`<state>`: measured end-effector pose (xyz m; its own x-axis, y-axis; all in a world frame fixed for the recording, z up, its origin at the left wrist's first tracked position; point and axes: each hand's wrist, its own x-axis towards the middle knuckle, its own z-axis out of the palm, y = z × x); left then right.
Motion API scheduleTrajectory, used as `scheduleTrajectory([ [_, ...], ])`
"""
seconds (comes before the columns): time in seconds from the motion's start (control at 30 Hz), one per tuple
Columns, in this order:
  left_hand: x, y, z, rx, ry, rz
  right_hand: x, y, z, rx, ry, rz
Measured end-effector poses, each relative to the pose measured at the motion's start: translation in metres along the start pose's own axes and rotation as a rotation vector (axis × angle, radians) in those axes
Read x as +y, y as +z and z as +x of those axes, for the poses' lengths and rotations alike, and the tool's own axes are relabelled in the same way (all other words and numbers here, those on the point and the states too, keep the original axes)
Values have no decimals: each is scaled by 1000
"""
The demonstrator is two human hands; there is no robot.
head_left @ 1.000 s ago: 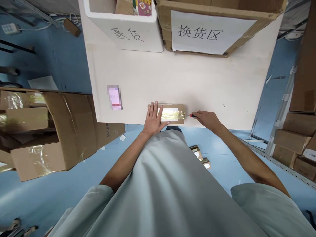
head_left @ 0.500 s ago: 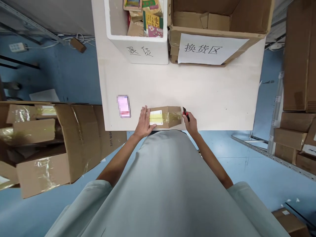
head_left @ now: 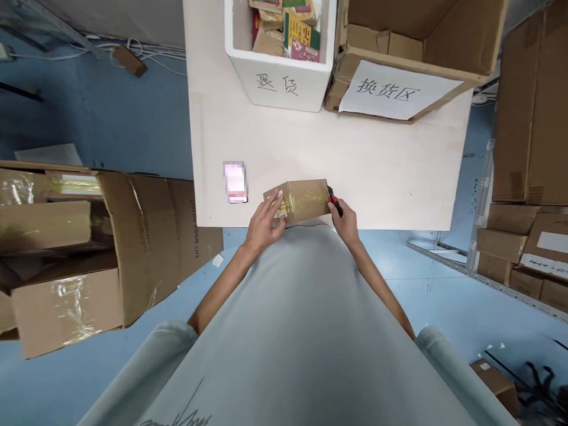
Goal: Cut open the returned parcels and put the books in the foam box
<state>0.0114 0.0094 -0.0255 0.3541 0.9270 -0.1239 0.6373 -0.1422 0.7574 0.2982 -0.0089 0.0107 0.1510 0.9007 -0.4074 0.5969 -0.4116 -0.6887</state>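
Observation:
A small cardboard box (head_left: 309,200) with yellowish clear tape sits at the table's front edge, tilted toward my body. My left hand (head_left: 265,222) grips its left end, fingers over the label side and thumb at the near edge; the label is mostly covered. In my right hand (head_left: 344,223) is a black and red box cutter (head_left: 336,204), closed in the fingers. The cutter lies against the box's right end; its blade tip is too small to make out.
On the white table (head_left: 386,165) lie a phone (head_left: 235,182), a white foam bin (head_left: 284,80) of books and a large open carton (head_left: 410,65) with a paper sign. Left stands a big carton (head_left: 155,236) of parcels. Stacked boxes (head_left: 510,242) line the right.
The box has been tipped so its taped side shows more, and its label is now largely under my left hand. The cutter has come against its right end. The camera view has shifted.

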Motion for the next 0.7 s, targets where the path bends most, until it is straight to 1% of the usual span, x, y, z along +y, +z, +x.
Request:
scheduleTrajectory([
  [0.1, 1, 1, 5, -12, -25, -96, -16, -3, -6, 60, -1, -52],
  [0.23, 2, 9, 16, -120, -6, -146, -25, -12, -9, 142, -40, -163],
  [0.27, 4, 11, 20, -121, -14, -140, -25, -14, -8, 157, -52, -188],
  [0.33, 10, 11, 29, -74, -48, -130, -26, -18, -8, 168, -64, -235],
  [0.4, 16, 7, 41, -8, -80, -147, -29, -20, -11, 172, -53, -292],
  [0.47, 19, -1, 57, 13, -85, -199, -35, -21, -18, 187, -20, -356],
  [0.57, 18, -16, 84, -47, -71, -277, -48, -17, -35, 176, 55, -430],
  [0.7, 15, -28, 114, -143, -62, -310, -66, -1, -56, 89, 124, -450],
])
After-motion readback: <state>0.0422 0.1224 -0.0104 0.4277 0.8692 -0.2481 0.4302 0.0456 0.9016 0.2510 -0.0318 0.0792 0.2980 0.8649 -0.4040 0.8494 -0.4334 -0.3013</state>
